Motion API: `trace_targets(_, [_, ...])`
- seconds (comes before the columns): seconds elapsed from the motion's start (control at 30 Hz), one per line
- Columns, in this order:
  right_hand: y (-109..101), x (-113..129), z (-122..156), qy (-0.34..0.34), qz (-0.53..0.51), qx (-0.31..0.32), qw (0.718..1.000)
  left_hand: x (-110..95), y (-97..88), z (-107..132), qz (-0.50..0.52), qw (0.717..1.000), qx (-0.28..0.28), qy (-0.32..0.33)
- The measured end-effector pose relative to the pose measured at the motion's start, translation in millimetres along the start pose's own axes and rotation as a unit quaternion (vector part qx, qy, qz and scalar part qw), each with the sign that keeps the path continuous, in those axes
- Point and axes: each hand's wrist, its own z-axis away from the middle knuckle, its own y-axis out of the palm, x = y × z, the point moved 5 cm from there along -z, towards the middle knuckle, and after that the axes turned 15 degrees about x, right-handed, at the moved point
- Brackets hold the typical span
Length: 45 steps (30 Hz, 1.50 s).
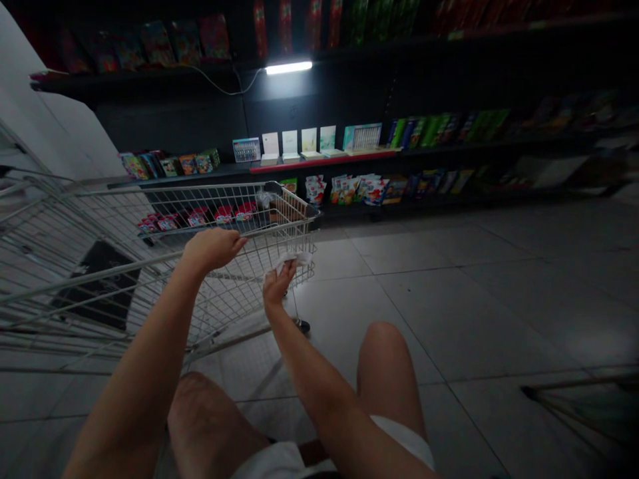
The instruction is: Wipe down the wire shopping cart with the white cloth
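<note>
Your left hand [214, 249] grips the rim of the silver wire shopping cart [200, 187], and your right hand [277, 285] pinches a crumpled white tissue [293, 259] just beside the cart's front end.
</note>
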Motion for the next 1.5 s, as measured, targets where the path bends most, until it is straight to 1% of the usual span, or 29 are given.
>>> trace_targets(0.03, [-4.5, -6.0, 9.5, 0.003, 0.020, -0.003, 1.000, -0.3, -0.1, 0.6, 0.000, 1.000, 0.000, 0.002])
trace_targets(0.07, [-9.5, -14.3, 19.1, 0.006, 0.034, 0.011, 0.999, -0.7, -0.3, 1.2, 0.000, 1.000, -0.001, 0.004])
trace_targets(0.1, [-14.3, -23.8, 28.1, 0.004, 0.044, 0.044, 0.998, -1.0, -0.7, 1.8, -0.001, 1.000, -0.002, 0.005])
trace_targets(0.17, [-25.1, -43.3, 42.3, -0.008, 0.048, 0.133, 0.990, -1.3, -1.3, 2.8, -0.003, 1.000, -0.003, 0.003])
trace_targets(0.2, [-32.9, -51.7, 46.2, -0.011, 0.039, 0.162, 0.986, -1.5, -1.6, 3.3, -0.004, 1.000, -0.004, 0.003])
trace_targets(0.23, [-43.8, -58.6, 46.7, -0.007, 0.025, 0.159, 0.987, -1.6, -1.7, 3.8, -0.006, 1.000, -0.003, 0.003])
trace_targets(0.27, [-57.5, -63.6, 43.5, 0.003, 0.010, 0.125, 0.992, -1.6, -1.5, 4.2, -0.007, 1.000, -0.001, 0.003])
trace_targets(0.33, [-88.8, -67.0, 28.5, 0.038, -0.012, -0.002, 0.999, -1.9, -1.3, 5.8, -0.009, 1.000, -0.002, 0.002])
trace_targets(0.4, [-117.7, -62.8, 6.0, 0.070, -0.020, -0.125, 0.989, -3.0, -1.2, 8.4, -0.013, 1.000, -0.002, 0.001])
trace_targets(0.43, [-128.4, -58.4, -8.4, 0.075, -0.014, -0.149, 0.986, -4.0, -1.3, 10.0, -0.016, 1.000, -0.001, 0.000])
trace_targets(0.47, [-136.7, -53.6, -24.2, 0.071, -0.004, -0.145, 0.987, -5.2, -1.6, 11.8, -0.019, 1.000, 0.001, 0.000])
trace_targets(0.53, [-150.3, -45.9, -53.4, 0.061, 0.020, -0.108, 0.992, -7.9, -2.7, 15.3, -0.027, 1.000, 0.004, -0.002])
trace_targets(0.63, [-164.0, -42.0, -79.0, 0.065, 0.050, -0.045, 0.996, -11.2, -5.3, 18.3, -0.035, 0.999, 0.004, -0.005])
trace_targets(0.73, [-166.0, -36.8, -78.2, 0.073, 0.067, -0.020, 0.995, -12.6, -7.6, 18.1, -0.033, 0.999, 0.004, 0.002])
trace_targets(0.87, [-152.1, -18.6, -54.5, 0.047, 0.093, 0.002, 0.995, -10.8, -8.9, 18.0, -0.033, 0.999, 0.010, 0.004])
trace_targets(0.93, [-152.5, -12.2, -45.9, 0.044, 0.101, 0.023, 0.994, -8.8, -8.8, 19.9, -0.037, 0.999, 0.009, 0.001])
trace_targets(1.0, [-165.7, -9.3, -45.6, 0.056, 0.098, 0.038, 0.993, -6.7, -7.8, 22.8, -0.041, 0.999, 0.006, 0.002])
trace_targets(1.03, [-176.5, -8.2, -48.7, 0.069, 0.092, 0.035, 0.993, -5.7, -7.0, 24.4, -0.041, 0.999, 0.006, 0.003])
trace_targets(1.07, [-189.5, -5.9, -53.4, 0.083, 0.087, 0.018, 0.993, -4.8, -6.1, 26.0, -0.042, 0.999, 0.006, 0.005])
trace_targets(1.13, [-215.0, 7.6, -64.5, 0.081, 0.090, -0.061, 0.991, -3.7, -4.8, 28.4, -0.045, 0.999, 0.003, 0.009])
trace_targets(1.17, [-222.8, 20.2, -69.6, 0.056, 0.099, -0.103, 0.988, -3.2, -4.6, 29.2, -0.046, 0.999, -0.002, 0.010])
trace_targets(1.2, [-224.7, 36.1, -73.9, 0.017, 0.113, -0.131, 0.985, -2.8, -4.4, 29.5, -0.049, 0.999, -0.005, 0.010])
trace_targets(1.23, [-219.9, 54.1, -77.3, -0.030, 0.131, -0.134, 0.982, -2.4, -4.1, 29.5, -0.051, 0.999, -0.007, 0.010])
trace_targets(1.27, [-209.1, 72.9, -79.7, -0.079, 0.152, -0.111, 0.979, -2.1, -3.7, 29.1, -0.054, 0.998, -0.008, 0.009])
trace_targets(1.33, [-177.1, 107.8, -81.5, -0.162, 0.191, -0.005, 0.968, -1.2, -2.3, 27.8, -0.058, 0.998, -0.004, 0.006])
trace_targets(1.4, [-148.2, 135.5, -81.8, -0.230, 0.226, 0.118, 0.939, -0.4, -1.0, 26.6, -0.062, 0.998, -0.003, 0.004])
trace_targets(1.43, [-139.2, 145.5, -84.1, -0.254, 0.245, 0.175, 0.919, -0.3, -0.6, 26.3, -0.065, 0.998, -0.005, 0.003])
trace_targets(1.47, [-135.0, 152.1, -89.7, -0.262, 0.267, 0.223, 0.900, -0.3, -0.4, 26.2, -0.068, 0.998, -0.009, 0.003])
trace_targets(1.5, [-135.5, 155.2, -99.4, -0.250, 0.296, 0.259, 0.885, -0.4, -0.3, 26.2, -0.072, 0.997, -0.013, 0.003])
